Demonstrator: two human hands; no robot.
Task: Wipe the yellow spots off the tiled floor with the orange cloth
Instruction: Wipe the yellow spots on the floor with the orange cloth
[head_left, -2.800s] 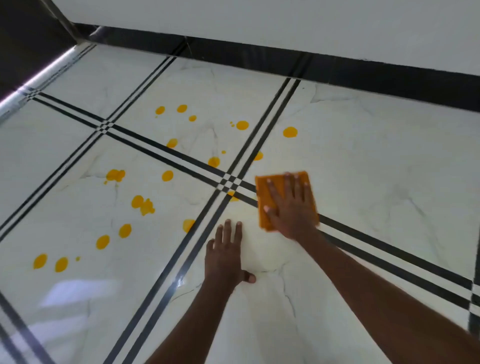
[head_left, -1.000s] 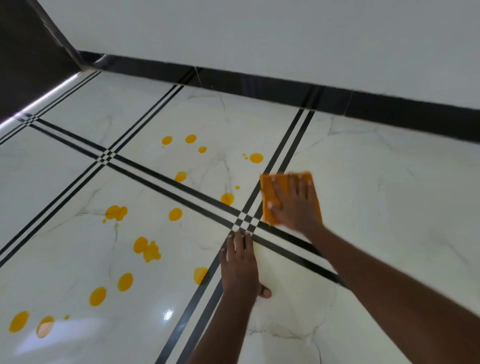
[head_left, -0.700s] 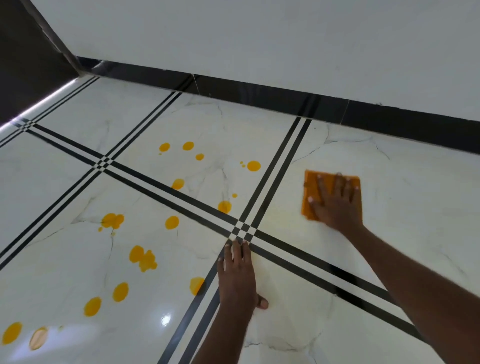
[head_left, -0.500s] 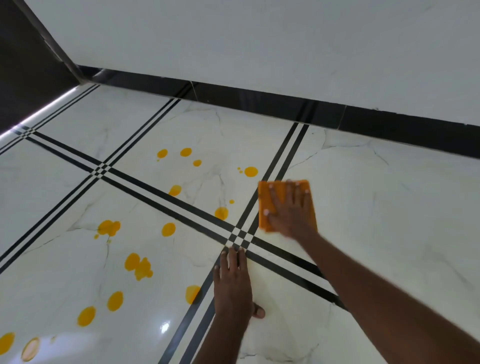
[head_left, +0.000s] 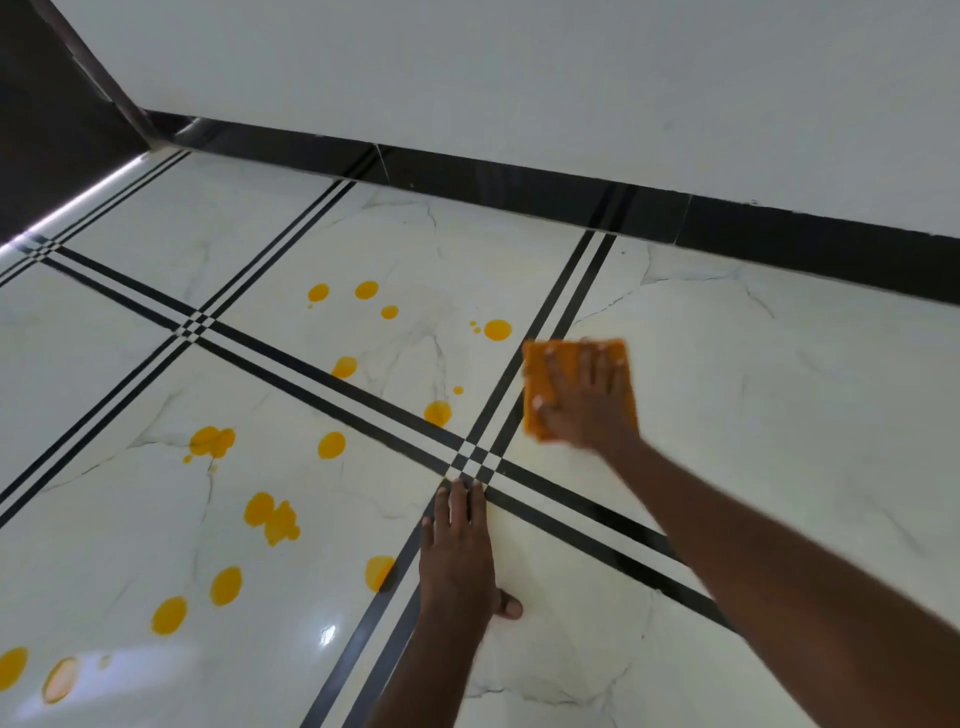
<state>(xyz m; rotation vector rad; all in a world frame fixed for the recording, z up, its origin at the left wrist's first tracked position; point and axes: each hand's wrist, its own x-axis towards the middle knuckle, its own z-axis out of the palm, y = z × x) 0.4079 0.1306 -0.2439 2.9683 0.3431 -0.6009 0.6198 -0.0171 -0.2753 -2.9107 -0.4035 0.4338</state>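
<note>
Right hand (head_left: 587, 405) spread flat, pressing cloth (head_left: 543, 384) on floor (head_left: 779, 415). Left hand (head_left: 460, 551) flat, fingers together, at six o'clock. Spots (head_left: 270, 514) at nine o'clock of it.

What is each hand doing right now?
Left hand: open, flat on the floor, holding nothing.
Right hand: open, pressing the cloth down.

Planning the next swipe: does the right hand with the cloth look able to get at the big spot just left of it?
Probably yes. The right hand presses the cloth flat right beside that spot, with only bare tile and the black lines between. The left hand rests nearer the camera, out of the way.
</note>
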